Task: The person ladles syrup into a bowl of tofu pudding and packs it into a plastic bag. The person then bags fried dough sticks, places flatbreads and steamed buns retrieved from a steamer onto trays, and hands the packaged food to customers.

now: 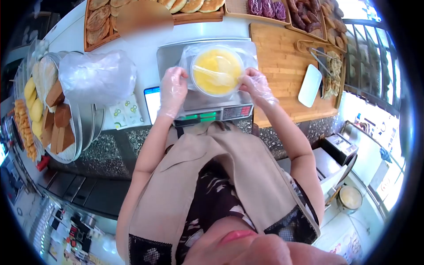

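Note:
A round clear tub of yellow food (216,73) rests over the metal scale (170,55), with a thin clear plastic bag (187,55) spread around and beneath it. My left hand (173,86), in a clear disposable glove, is closed at the tub's left side, its fingertips curled on the bag's edge. On the right, my gloved right hand (257,86) pinches the bag close to the tub's rim. Green digits glow on the scale's display, in front of the tub. Exactly how far the bag wraps the tub is hard to make out.
Left of the scale lie a phone (151,104), a heap of clear plastic bags (98,76) and a tray of cakes (62,132). To the right, a wooden board (274,66) carries a white foam tray (310,86) and tongs (320,62). A flatbread tray (90,42) stands behind.

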Demonstrator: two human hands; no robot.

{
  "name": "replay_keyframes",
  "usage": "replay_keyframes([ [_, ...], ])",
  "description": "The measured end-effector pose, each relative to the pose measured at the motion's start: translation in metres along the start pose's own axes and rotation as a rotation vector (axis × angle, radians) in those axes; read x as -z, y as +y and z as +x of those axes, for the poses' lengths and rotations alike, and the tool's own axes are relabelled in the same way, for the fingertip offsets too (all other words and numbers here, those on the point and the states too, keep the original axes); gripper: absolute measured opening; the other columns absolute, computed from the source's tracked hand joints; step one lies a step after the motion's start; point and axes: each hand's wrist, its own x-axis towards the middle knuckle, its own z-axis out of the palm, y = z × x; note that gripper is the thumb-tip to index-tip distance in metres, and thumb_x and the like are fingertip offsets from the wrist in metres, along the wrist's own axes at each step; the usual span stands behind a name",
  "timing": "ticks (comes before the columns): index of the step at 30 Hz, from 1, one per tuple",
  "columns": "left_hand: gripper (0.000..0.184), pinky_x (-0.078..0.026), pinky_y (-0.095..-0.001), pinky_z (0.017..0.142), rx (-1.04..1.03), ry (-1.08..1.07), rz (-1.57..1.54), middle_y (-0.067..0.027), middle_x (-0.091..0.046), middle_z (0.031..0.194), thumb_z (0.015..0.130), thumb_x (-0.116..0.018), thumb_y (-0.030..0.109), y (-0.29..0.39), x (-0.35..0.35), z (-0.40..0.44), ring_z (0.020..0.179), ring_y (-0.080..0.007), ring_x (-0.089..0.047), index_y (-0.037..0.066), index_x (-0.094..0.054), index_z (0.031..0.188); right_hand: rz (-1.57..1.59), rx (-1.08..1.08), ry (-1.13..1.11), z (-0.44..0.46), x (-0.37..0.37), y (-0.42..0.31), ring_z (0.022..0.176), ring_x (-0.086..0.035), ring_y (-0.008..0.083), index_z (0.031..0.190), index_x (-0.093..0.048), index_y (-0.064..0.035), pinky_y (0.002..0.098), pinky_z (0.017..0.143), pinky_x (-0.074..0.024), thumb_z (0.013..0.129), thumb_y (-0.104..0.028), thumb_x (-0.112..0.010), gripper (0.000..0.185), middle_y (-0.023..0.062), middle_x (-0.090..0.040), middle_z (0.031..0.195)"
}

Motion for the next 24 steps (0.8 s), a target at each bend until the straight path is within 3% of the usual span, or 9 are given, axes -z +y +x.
replay_keyframes([
  [2, 0.028, -0.044, -0.0458, 0.088, 0.119, 0.094, 0.401, -0.0169, -0.052, 0.122, 0.073, -0.058, 0.002, 0.028, 0.006, -0.006, 0.101, -0.0330, -0.056, 0.007, -0.062, 0.100, 0.088, -0.041, -0.031, 0.015, 0.009, 0.017, 0.071, -0.058, 0.0090, 0.075, -0.050, -0.0084, 0.0220, 0.065, -0.0506, 0.081, -0.007, -0.061, 0.013, -0.0001, -0.055, 0.076],
  [3, 0.036, -0.039, -0.0484, 0.097, 0.056, 0.236, 0.551, -0.0151, -0.050, 0.128, 0.074, -0.059, 0.004, 0.048, 0.008, -0.005, 0.115, -0.0323, -0.050, 0.007, -0.062, 0.109, -0.029, 0.047, -0.031, 0.020, 0.014, 0.025, 0.070, -0.061, 0.0157, 0.087, -0.054, -0.0055, 0.0276, 0.063, -0.0512, 0.084, -0.012, -0.062, 0.011, 0.0042, -0.060, 0.080],
  [4, 0.036, -0.039, -0.0484, 0.097, 0.059, 0.245, 0.562, -0.0151, -0.050, 0.128, 0.074, -0.059, 0.004, 0.059, 0.006, -0.001, 0.115, -0.0323, -0.050, 0.007, -0.062, 0.109, -0.026, 0.053, -0.044, 0.012, 0.007, 0.014, 0.070, -0.061, 0.0157, 0.087, -0.054, -0.0055, 0.0276, 0.063, -0.0512, 0.084, -0.012, -0.062, 0.011, 0.0042, -0.060, 0.080],
  [6, 0.042, -0.029, -0.0502, 0.105, -0.284, 0.289, 0.333, -0.0146, -0.046, 0.136, 0.081, -0.058, 0.016, 0.074, 0.001, 0.003, 0.126, -0.0323, -0.042, 0.007, -0.056, 0.123, -0.730, 0.555, 0.346, -0.019, -0.019, -0.011, 0.083, -0.063, 0.0291, 0.105, -0.053, -0.0014, 0.0393, 0.073, -0.0514, 0.086, -0.018, -0.062, 0.027, 0.0152, -0.062, 0.098],
  [7, 0.042, -0.029, -0.0502, 0.105, -0.283, 0.294, 0.344, -0.0146, -0.046, 0.136, 0.081, -0.058, 0.016, 0.081, -0.007, 0.008, 0.126, -0.0323, -0.042, 0.007, -0.056, 0.123, -0.893, 0.984, 0.479, -0.018, -0.021, -0.009, 0.108, -0.054, 0.0418, 0.125, -0.043, 0.0034, 0.0475, 0.092, -0.0432, 0.086, -0.022, -0.062, 0.051, 0.0272, -0.052, 0.122],
  [13, 0.062, -0.024, -0.0487, 0.109, -0.249, 0.154, 0.463, -0.0153, -0.044, 0.140, 0.089, -0.049, 0.036, 0.060, -0.056, 0.034, 0.129, -0.0330, -0.041, 0.005, -0.037, 0.141, -0.949, 1.114, 0.328, 0.003, -0.055, -0.004, 0.128, -0.036, 0.0443, 0.137, -0.032, 0.0089, 0.0485, 0.108, -0.0268, 0.087, -0.042, -0.054, 0.074, 0.0307, -0.039, 0.137],
  [20, 0.058, -0.025, -0.0479, 0.107, -0.304, 0.160, 0.329, -0.0174, -0.045, 0.138, 0.086, -0.054, 0.033, 0.057, -0.046, 0.023, 0.127, -0.0308, -0.041, 0.002, -0.043, 0.134, -0.991, 1.084, 0.381, -0.005, -0.058, -0.001, 0.127, -0.038, 0.0437, 0.133, -0.037, 0.0101, 0.0482, 0.107, -0.0285, 0.088, -0.047, -0.052, 0.075, 0.0305, -0.040, 0.136],
  [22, 0.057, -0.026, -0.0475, 0.105, -0.361, 0.183, 0.328, -0.0185, -0.045, 0.137, 0.085, -0.057, 0.030, 0.062, -0.028, 0.023, 0.126, -0.0312, -0.042, 0.001, -0.045, 0.132, -0.740, 0.880, 0.395, -0.013, -0.042, -0.014, 0.124, -0.041, 0.0422, 0.134, -0.038, 0.0081, 0.0461, 0.104, -0.0326, 0.088, -0.047, -0.052, 0.073, 0.0287, -0.041, 0.136],
  [24, 0.051, -0.037, -0.0447, 0.096, -0.129, 0.597, 0.402, -0.0211, -0.054, 0.124, 0.083, -0.062, 0.029, 0.063, -0.006, -0.015, 0.112, -0.0350, -0.052, -0.003, -0.052, 0.121, -0.756, 1.026, 0.974, 0.014, -0.011, 0.003, 0.111, -0.054, 0.0363, 0.122, -0.054, 0.0032, 0.0418, 0.095, -0.0418, 0.087, -0.038, -0.057, 0.055, 0.0238, -0.056, 0.122],
])
